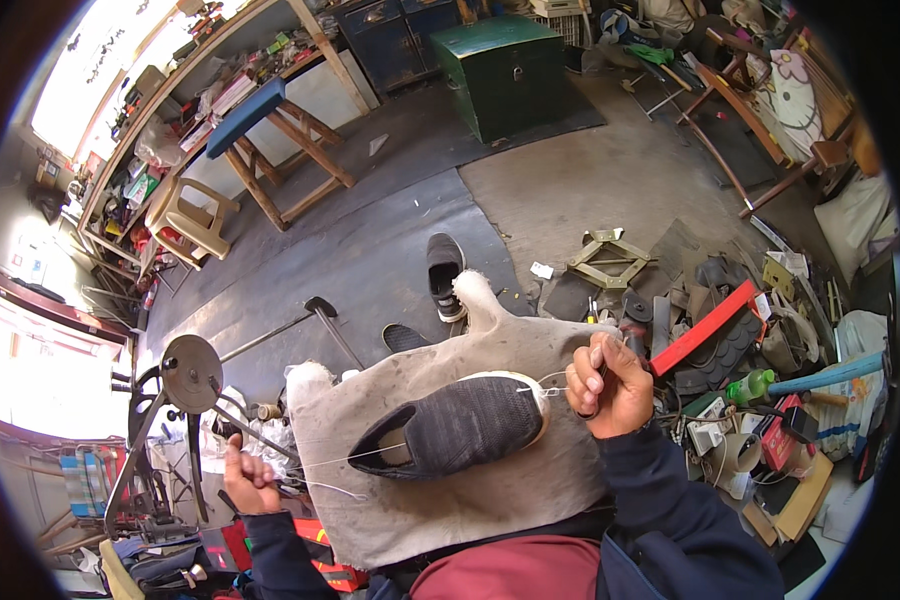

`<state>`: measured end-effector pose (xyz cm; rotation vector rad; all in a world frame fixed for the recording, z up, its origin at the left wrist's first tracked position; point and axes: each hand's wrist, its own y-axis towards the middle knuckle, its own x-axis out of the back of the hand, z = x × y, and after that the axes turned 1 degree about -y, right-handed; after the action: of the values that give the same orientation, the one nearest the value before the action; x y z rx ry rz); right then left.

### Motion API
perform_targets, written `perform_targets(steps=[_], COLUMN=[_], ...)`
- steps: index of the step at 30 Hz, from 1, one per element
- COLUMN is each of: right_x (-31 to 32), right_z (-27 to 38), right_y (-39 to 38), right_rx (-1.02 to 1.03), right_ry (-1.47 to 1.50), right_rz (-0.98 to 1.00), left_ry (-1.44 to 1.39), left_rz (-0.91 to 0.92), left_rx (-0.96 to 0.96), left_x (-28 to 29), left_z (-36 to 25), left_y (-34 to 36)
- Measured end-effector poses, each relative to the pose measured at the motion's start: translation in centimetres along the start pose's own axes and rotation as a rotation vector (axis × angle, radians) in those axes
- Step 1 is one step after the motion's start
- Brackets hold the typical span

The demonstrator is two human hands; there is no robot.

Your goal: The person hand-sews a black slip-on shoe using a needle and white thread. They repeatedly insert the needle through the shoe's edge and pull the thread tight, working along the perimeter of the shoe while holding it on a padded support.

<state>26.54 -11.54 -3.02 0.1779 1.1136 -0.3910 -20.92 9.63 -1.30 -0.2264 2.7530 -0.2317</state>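
A dark grey knit shoe (475, 425) with a white sole edge lies across the grey cloth (410, 520) over my lap, toe to the right and opening to the left. My left hand (250, 480) is closed on a pale thread (320, 462), which runs taut into the shoe's opening. A loose thread end trails over the cloth beneath it. Just beyond the toe, my right hand (610, 385) is closed, with fingers curled round thread that loops to the sole edge. Whether a small tool is also inside that fist is hidden.
Another dark shoe (445, 270) stands on the floor ahead. A metal stand with a round wheel (192, 373) is close on the left. Tools, a red bar (705, 327) and a green bottle (750, 387) crowd the right. Farther off are a blue-topped stool (247, 117) and a green chest (505, 80).
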Motion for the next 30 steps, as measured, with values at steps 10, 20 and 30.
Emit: perform_targets(steps=[10,20,30], right_x=[-2.8,-1.3,-0.6], right_z=[0.7,-1.5,-1.2], right_y=[-2.8,-3.3,-3.1], right_rx=[0.156,0.136,0.119], right_ry=[-1.535,-1.471,-1.287], right_rz=[-0.068,-0.113,-0.109], left_ry=[0.072,0.246,0.517], left_rz=[0.014,-0.049,0.005], left_rx=[-0.018,0.034,0.032], left_x=[4.3,9.3,5.4], left_z=[1.6,0.7,2.5], left_y=[2.2,3.6,0.9])
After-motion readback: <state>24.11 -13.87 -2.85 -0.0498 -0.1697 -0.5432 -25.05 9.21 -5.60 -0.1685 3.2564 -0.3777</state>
